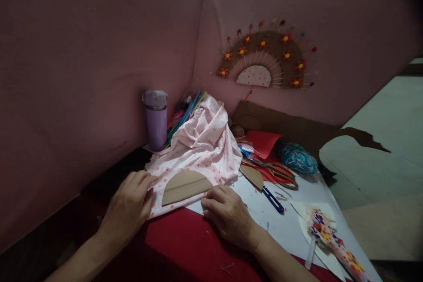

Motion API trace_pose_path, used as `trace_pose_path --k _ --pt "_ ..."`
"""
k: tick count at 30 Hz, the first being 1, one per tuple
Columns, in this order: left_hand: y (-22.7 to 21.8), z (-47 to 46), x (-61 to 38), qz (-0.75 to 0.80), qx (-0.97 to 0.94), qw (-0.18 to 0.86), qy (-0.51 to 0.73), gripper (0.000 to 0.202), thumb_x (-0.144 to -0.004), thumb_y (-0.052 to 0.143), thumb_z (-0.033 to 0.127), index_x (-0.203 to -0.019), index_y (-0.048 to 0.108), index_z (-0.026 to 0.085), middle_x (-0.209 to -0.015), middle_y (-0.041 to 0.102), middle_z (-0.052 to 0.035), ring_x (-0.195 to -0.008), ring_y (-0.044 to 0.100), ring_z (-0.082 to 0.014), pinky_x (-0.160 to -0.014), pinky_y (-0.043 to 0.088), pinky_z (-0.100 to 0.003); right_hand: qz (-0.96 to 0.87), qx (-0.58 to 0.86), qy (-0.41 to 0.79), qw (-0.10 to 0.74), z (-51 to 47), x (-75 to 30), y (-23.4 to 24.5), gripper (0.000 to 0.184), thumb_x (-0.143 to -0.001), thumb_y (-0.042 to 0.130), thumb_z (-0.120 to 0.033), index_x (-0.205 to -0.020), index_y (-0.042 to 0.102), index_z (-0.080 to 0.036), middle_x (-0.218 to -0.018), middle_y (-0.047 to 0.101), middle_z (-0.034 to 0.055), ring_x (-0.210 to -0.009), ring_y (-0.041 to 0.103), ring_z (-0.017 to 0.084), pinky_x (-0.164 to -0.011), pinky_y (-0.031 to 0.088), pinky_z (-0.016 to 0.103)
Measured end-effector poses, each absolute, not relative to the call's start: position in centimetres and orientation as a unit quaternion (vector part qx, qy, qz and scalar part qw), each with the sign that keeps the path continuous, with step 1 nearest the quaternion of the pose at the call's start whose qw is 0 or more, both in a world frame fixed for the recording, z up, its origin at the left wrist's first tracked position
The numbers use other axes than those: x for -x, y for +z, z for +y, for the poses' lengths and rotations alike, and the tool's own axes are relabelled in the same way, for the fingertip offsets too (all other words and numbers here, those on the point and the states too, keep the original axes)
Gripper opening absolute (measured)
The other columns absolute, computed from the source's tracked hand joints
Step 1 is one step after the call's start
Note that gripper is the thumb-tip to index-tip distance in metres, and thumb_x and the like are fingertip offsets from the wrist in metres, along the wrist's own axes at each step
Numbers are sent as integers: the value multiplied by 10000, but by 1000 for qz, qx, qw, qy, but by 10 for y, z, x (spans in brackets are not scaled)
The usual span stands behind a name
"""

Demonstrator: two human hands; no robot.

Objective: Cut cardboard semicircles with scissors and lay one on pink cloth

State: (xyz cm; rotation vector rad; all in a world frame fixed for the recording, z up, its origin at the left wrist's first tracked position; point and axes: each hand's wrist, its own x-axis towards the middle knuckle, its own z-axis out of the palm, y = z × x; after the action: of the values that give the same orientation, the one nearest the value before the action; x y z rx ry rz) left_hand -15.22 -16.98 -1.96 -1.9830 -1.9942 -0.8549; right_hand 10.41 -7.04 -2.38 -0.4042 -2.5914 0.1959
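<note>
A pale pink cloth with orange-red dots [211, 136] lies bunched up at the back and spread flatter toward me. On its flatter part rests a half-round piece of brown cardboard [187, 186], straight edge toward me. My left hand [132, 198] is closed on the cloth's left edge, left of the cardboard. At the right corner of the cardboard, my right hand [228, 211] has its curled fingers closed on the cloth's near edge. Its fingertips are partly hidden, so I cannot tell whether they also touch the cardboard.
Right of the cloth lie scissors [280, 174], a blue-handled cutter [272, 199], another cardboard piece [253, 176], red paper [264, 141] and blue yarn [297, 157]. A purple tumbler [157, 121] stands back left. A decorated cardboard arch [271, 44] hangs on the pink wall [346, 44]. Flower-patterned strips [325, 229] lie at right.
</note>
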Motion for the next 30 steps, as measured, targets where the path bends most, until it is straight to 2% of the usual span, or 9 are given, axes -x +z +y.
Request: trace_pose_path --k 3,9,16,19,22,25,27,30 --pt "-25 -181 144 -613 724 69 -310 183 -886 466 192 -1007 603 199 -1019 626 -84 -975 557 -230 -845 449 -362 -952 148 74 258 -71 -104 -24 129 -923 466 -197 -971 586 -184 -972 606 89 -879 495 228 -753 391 375" --pt "-21 -181 146 -636 724 22 -265 187 -912 453 286 -922 631 229 -998 655 -67 -904 596 -218 -792 480 -355 -960 158 76 217 -72 -104 -22 130 -906 517 -223 -1020 570 -193 -1035 602 93 -900 491 242 -759 387 380" --pt "-14 -123 167 -592 741 37 -316 274 -859 455 223 -1077 616 182 -1130 661 -119 -1088 567 -247 -911 455 -406 -959 162 74 222 -73 -104 -22 137 -898 527 -214 -1025 574 -191 -1031 600 89 -901 492 235 -752 389 367" --pt "-15 -110 170 -617 743 14 -260 282 -814 459 169 -1025 644 204 -1020 686 -86 -979 600 -237 -837 473 -385 -958 164 72 222 -73 -104 -22 136 -891 540 -216 -1021 574 -195 -1032 598 89 -900 501 233 -750 394 363" --pt "-4 -113 167 -668 718 71 -184 253 -780 480 154 -939 672 201 -899 677 -97 -879 594 -269 -771 466 -414 -958 167 71 221 -73 -104 -21 128 -888 542 -217 -1010 576 -198 -1041 599 88 -903 500 235 -753 395 367" --pt "8 -121 160 -698 676 176 -157 227 -774 492 157 -898 680 186 -895 659 -141 -934 565 -336 -807 432 -491 -959 167 69 219 -73 -104 -20 121 -895 529 -221 -1003 577 -192 -1045 601 92 -898 493 234 -750 394 368" --pt "11 -126 152 -681 684 193 -174 229 -784 492 153 -917 677 180 -965 653 -151 -1003 543 -342 -869 409 -502 -959 166 68 218 -73 -104 -20 123 -899 523 -223 -1005 577 -191 -1045 600 94 -897 491 232 -749 393 367" --pt "5 -129 140 -615 753 99 -210 227 -834 499 188 -1004 649 183 -1047 652 -118 -1029 542 -281 -895 425 -428 -959 167 71 216 -73 -105 -21 131 -901 523 -224 -1015 579 -191 -1053 595 97 -897 491 232 -750 390 369"
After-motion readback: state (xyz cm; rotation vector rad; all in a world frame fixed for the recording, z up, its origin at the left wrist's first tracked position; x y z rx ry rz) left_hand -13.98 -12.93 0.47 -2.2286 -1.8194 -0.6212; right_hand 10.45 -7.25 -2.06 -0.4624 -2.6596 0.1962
